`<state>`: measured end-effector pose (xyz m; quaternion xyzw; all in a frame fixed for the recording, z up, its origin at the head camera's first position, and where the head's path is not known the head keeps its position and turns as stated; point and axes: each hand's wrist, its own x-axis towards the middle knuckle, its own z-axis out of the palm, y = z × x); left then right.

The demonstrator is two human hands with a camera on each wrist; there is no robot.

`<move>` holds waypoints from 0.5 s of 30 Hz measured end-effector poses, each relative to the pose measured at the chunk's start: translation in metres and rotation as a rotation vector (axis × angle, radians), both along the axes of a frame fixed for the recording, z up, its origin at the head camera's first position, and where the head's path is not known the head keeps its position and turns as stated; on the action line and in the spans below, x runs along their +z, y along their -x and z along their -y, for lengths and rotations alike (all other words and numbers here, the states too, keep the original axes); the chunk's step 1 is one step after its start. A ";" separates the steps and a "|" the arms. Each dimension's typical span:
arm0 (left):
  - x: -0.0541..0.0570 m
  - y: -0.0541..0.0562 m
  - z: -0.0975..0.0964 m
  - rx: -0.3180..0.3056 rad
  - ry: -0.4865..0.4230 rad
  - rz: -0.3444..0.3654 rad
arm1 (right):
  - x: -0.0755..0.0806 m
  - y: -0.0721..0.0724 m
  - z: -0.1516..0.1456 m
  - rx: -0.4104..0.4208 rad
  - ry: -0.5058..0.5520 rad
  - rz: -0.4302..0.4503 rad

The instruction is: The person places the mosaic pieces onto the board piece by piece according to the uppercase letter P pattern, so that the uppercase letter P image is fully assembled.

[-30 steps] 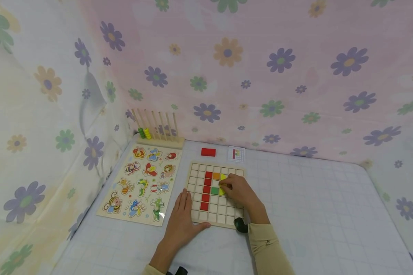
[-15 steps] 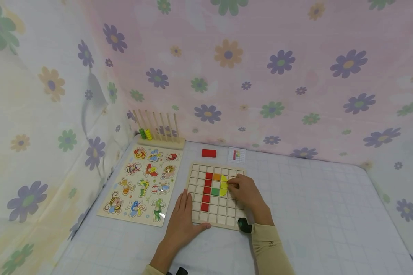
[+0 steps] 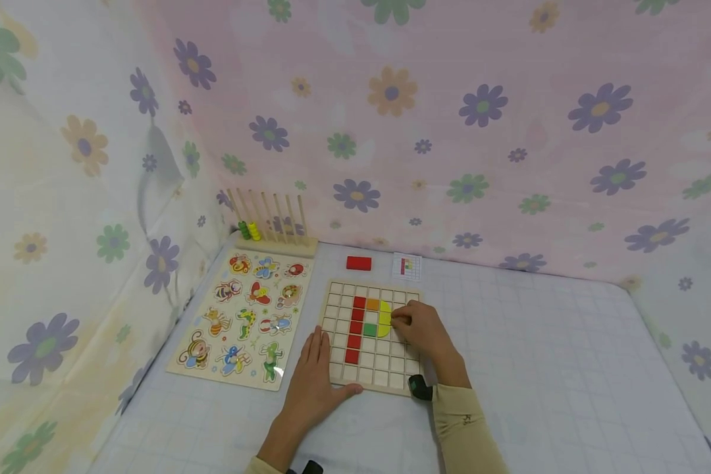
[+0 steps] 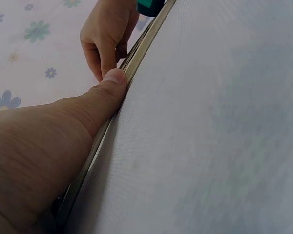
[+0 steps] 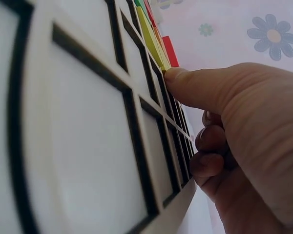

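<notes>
A wooden grid board [image 3: 382,378] lies on the table. In its cells are a column of red squares [image 3: 355,326], an orange square [image 3: 373,304] and a green square [image 3: 370,330]. To their right sits a yellow half-circle piece [image 3: 384,320]. My right hand [image 3: 423,332] has curled fingers at the piece's rounded edge and pinches it there; in the right wrist view the thumb tip [image 5: 175,75] is right at the yellow piece. My left hand [image 3: 315,382] lies against the board's near left corner, fingers straight along the left side and thumb [image 4: 115,78] along the front edge.
An insect picture puzzle [image 3: 231,329] lies left of the board, with a pegged wooden stand [image 3: 278,245] behind it. Beyond the board are a red rectangular block [image 3: 359,263] and a small pattern card [image 3: 407,266]. Flowered cloth walls [image 3: 438,158] rise at the table's back and sides.
My right hand has moved slightly right, from over the yellow half-circle to its rounded edge, uncovering more of the piece, then held still. My left hand has stayed in place.
</notes>
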<state>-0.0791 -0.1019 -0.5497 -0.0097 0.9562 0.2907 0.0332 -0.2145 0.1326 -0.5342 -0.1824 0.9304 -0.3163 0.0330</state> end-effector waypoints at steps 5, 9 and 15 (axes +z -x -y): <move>0.001 -0.001 0.002 -0.008 0.005 0.000 | -0.001 -0.003 0.002 -0.020 0.014 -0.007; 0.001 -0.002 0.003 -0.007 0.005 -0.004 | -0.001 -0.004 0.003 -0.021 0.026 0.008; -0.002 -0.002 0.002 -0.001 0.003 -0.007 | 0.001 -0.006 -0.002 -0.073 0.017 0.026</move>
